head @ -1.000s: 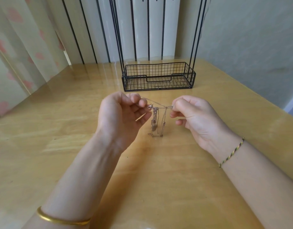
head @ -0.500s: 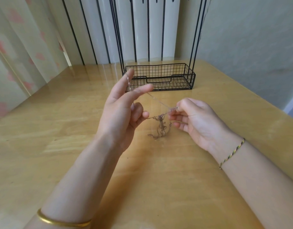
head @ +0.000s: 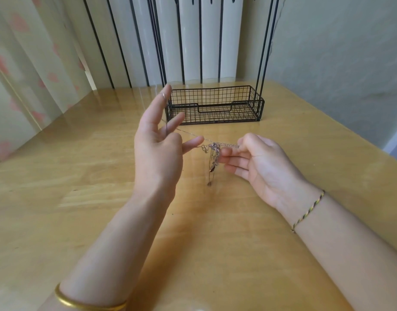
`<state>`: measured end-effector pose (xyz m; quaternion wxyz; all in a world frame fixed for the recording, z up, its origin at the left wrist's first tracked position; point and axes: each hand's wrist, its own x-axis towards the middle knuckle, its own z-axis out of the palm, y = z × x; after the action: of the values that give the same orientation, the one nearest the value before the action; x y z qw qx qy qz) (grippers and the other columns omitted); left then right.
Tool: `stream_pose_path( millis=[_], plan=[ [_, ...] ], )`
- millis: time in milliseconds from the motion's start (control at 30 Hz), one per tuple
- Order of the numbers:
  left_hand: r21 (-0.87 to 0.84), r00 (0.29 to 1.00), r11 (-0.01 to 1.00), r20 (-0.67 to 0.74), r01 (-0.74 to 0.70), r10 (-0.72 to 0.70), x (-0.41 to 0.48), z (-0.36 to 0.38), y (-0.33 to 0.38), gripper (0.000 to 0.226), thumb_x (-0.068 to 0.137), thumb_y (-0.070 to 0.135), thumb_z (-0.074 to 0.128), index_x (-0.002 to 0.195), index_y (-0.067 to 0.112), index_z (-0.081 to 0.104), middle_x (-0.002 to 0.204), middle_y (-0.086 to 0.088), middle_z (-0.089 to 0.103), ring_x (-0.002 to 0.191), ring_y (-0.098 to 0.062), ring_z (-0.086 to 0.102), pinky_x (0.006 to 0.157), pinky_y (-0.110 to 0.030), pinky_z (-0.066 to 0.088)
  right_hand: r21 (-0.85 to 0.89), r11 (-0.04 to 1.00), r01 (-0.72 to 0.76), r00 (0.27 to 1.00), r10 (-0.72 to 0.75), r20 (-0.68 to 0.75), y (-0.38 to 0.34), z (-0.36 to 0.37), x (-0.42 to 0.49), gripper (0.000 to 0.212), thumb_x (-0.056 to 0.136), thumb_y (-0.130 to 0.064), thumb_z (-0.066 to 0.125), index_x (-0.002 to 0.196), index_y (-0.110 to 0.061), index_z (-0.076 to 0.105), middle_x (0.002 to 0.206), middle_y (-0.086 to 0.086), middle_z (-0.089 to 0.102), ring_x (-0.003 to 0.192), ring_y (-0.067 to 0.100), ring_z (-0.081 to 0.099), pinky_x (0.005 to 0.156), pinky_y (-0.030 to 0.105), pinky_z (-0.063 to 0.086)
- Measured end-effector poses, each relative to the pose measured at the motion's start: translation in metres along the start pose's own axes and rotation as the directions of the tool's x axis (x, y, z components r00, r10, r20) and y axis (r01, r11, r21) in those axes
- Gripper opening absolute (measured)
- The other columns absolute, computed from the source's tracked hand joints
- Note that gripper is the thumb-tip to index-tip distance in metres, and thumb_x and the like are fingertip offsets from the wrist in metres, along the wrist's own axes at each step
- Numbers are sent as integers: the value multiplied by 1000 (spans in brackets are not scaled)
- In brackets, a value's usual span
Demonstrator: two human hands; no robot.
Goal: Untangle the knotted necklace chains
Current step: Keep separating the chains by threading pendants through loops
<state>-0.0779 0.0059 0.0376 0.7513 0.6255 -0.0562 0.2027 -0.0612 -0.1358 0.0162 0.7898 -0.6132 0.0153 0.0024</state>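
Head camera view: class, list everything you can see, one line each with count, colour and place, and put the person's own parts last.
table: one, light wood, fills the foreground
wire basket: one, black, far end of table
necklace chains: one knotted bundle, silvery, hanging at centre
curtain: one, pale with pink blotches, left
bangle: one, gold, left wrist
cord bracelet: one, yellow and dark, right wrist
left hand: one, fingers spread, strand looped over a finger
right hand: one, pinching the chains
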Motion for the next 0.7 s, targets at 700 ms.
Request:
stream_pose_path(
  millis=[700],
  plan=[
    [475, 905, 880, 385, -25, -182, -4, -1, -15, 65, 92, 11, 59, 145, 35, 31, 82, 2, 68, 52, 4, 49, 52, -7, 36, -151, 952, 265, 963, -269, -6, 0, 2, -4, 25, 90, 0, 39, 70, -15, 46, 66, 0, 54, 56, 10, 55, 56, 26, 43]
  ],
)
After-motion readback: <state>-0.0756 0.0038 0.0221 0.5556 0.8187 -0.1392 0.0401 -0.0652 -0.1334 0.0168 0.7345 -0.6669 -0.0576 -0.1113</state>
